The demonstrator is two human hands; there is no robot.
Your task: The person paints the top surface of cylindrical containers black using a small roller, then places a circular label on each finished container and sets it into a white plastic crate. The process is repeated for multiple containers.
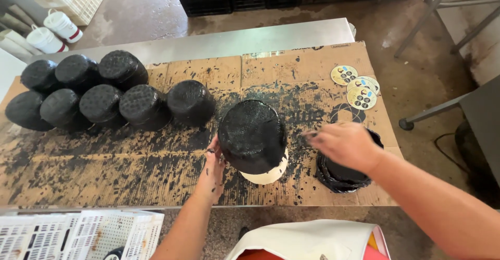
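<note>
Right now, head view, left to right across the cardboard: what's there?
Cluster of black-coated round cheeses → left hand → black-coated round cheese with pale uncoated base → right hand over a black paint pot; round printed stickers lie further back.

Labels: 3 round stickers (358,86) lie on the cardboard sheet (291,62) at the far right of my bench, overlapping in a loose cluster. Each is pale yellow with dark and blue marks. Just nearer me, 1 round black-and-white label (347,113) lies flat on the paint-spattered cardboard. No screens or signs in view.
</note>
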